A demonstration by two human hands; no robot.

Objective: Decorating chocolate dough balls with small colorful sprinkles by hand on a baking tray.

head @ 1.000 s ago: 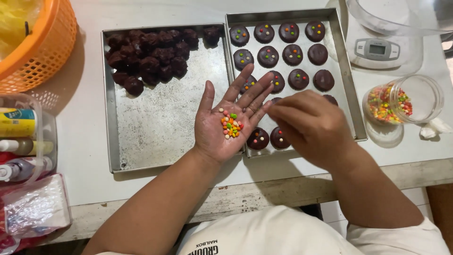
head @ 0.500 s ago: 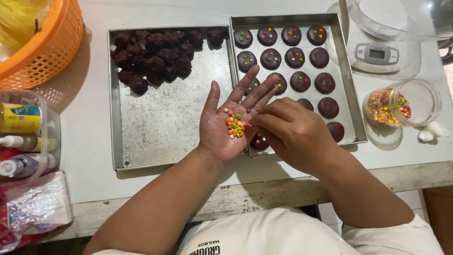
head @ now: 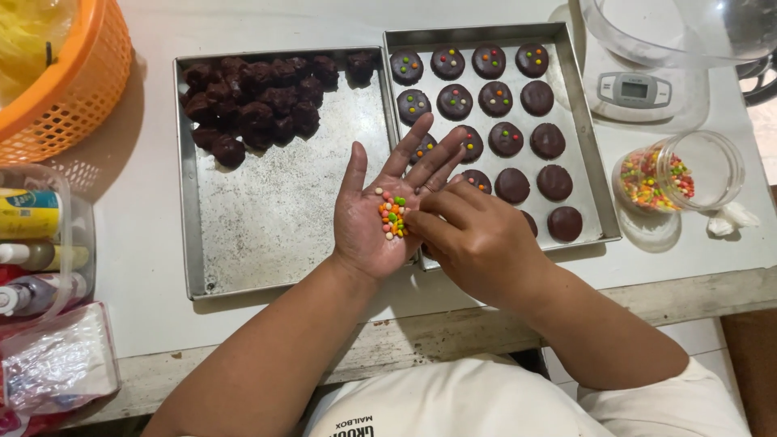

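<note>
The desk (head: 154, 202) carries two metal trays. The left tray (head: 275, 218) lies under and beyond my left grip (head: 368, 231), with a heap of dark cakes (head: 259, 101) at its far corner. The right tray (head: 584, 146) lies just beyond my right grip (head: 477, 243), and rows of round chocolate cookies (head: 455, 101) fill it. An orange basket (head: 81, 89) sits well off past the left grip. A clear bowl (head: 672, 32) on a scale (head: 635, 91) stands far to the right, and a jar (head: 680, 171) of coloured bits lies on its side nearer the right grip.

The left grip is spread flat, palm up, and a small pile of sweets (head: 392, 217) rests in its hollow. The right grip is curled over that palm with its fingertips pinched down into the pile. I cannot tell whether it has hold of a sweet yet.

I judge the step to be picking sweets from the palm to dot the cookies. The far rows already carry dots, while the plain cookies (head: 554, 182) sit just beyond the right grip. The next move calls for a fine pinch on one sweet, a level left palm so nothing rolls off, and a light press onto a bare cookie
</note>
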